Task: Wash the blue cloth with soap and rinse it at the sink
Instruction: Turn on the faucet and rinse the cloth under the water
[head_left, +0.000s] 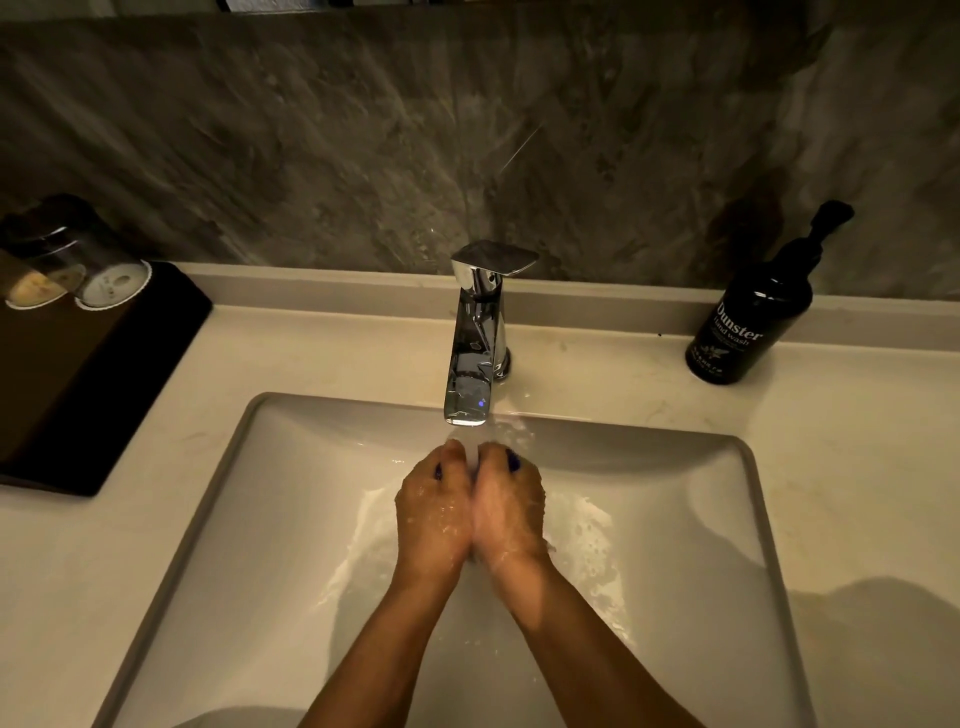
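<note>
Under the running faucet (470, 384), left hand (434, 512) and right hand (506, 506) squeeze the blue cloth (513, 460) (mostly hidden); rinsing seems underway, wringing likely next.

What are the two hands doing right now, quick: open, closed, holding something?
Left hand: curled around the blue cloth, under the running water.
Right hand: curled around the same cloth, pressed against the left.

Blue cloth (513, 460) almost wholly hidden between left hand (434, 512) and right hand (506, 512); only small slivers visible. Upturned glasses (78, 265) blurred. Dark tray (78, 374) cut off at left edge.
</note>
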